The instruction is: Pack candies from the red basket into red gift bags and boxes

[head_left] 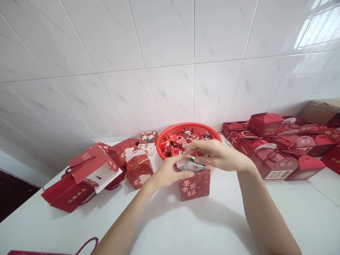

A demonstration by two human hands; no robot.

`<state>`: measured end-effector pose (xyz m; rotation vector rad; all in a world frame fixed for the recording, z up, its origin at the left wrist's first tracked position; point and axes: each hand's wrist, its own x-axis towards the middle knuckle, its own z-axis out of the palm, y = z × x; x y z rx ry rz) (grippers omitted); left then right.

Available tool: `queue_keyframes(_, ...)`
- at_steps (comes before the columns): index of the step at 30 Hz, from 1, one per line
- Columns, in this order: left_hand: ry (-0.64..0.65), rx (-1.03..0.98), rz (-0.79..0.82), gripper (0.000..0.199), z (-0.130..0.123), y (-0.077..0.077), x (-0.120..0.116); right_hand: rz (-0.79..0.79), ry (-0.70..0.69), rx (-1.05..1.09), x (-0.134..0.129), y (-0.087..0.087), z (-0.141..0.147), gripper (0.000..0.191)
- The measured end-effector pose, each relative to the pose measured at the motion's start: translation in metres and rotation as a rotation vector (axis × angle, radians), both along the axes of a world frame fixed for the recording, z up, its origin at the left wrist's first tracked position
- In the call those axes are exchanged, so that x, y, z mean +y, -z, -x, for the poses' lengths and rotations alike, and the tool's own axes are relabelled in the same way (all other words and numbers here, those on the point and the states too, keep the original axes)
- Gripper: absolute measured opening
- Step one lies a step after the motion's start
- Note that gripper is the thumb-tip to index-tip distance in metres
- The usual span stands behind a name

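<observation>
A red box (195, 186) with pale printed characters stands upright on the white table, its top open. A silvery packet (194, 165) with a green edge pokes out of the opening. My left hand (170, 172) is at the box's left upper edge, thumb and fingers apart, the thumb along the near rim. Over the right side of the opening reaches my right hand (215, 154), fingers bent and close to the packet; whether they grip anything is hard to make out. Just behind the box sits a red plastic basket (160, 144) holding many red-wrapped sweets (174, 143).
Red gift boxes and bags (79, 177) stand at the left, beside a patterned box (138, 170) with a cord. Several closed red boxes (278, 156) crowd the right, near a cardboard box (318, 112). A tiled wall (170, 88) rises behind.
</observation>
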<state>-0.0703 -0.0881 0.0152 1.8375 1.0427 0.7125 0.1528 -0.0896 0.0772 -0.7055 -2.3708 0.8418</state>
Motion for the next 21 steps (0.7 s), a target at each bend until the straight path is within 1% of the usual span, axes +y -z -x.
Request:
queue_keyframes(4, 0.030, 0.001, 0.007, 0.060, 0.000, -0.001, 0.000, 0.039, 0.050, 0.098, -0.001, 0.000, 0.001, 0.013)
queue_keyframes(6, 0.049, -0.012, 0.006, 0.058, -0.001, -0.001, 0.000, 0.037, 0.035, 0.026, -0.001, 0.001, 0.002, 0.012)
queue_keyframes(8, 0.064, -0.032, 0.006, 0.055, -0.001, 0.000, 0.000, 0.047, -0.034, -0.121, 0.000, 0.002, 0.004, 0.020)
queue_keyframes(10, 0.069, -0.046, 0.010, 0.051, -0.002, 0.000, 0.000, 0.046, -0.098, -0.195, 0.001, 0.003, 0.005, 0.026)
queue_keyframes(12, 0.057, -0.044, 0.003, 0.051, -0.002, 0.000, 0.000, 0.016, -0.087, -0.128, 0.002, 0.003, 0.003, 0.027)
queue_keyframes(15, 0.027, 0.003, -0.016, 0.056, -0.001, -0.001, -0.001, -0.006, 0.013, -0.006, 0.001, 0.001, -0.005, 0.022)
queue_keyframes(18, 0.017, 0.033, -0.020, 0.058, -0.001, -0.002, 0.000, 0.009, 0.051, -0.012, 0.001, 0.000, -0.009, 0.021)
queue_keyframes(21, 0.037, 0.013, -0.016, 0.059, 0.000, -0.001, 0.001, -0.013, 0.017, -0.047, 0.002, 0.002, -0.004, 0.024)
